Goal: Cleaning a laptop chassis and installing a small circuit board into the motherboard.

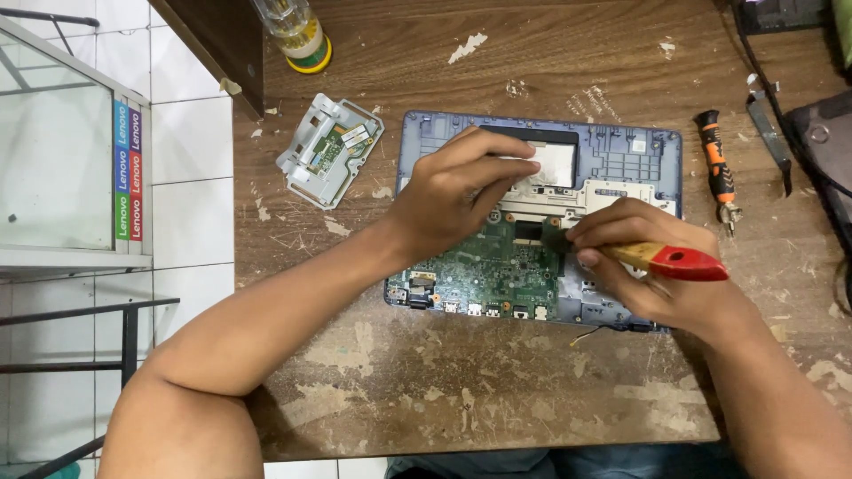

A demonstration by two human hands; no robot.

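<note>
The opened laptop shell is dull blue-grey, and the circuit board inside it is green with small silver ports along its near edge. The brush has a pale wooden handle ending in bright red. A screwdriver is orange and black (banded). The detached plate is light grey with a green patch. The surface is worn brown wood, flecked with pale chipped spots.
</note>
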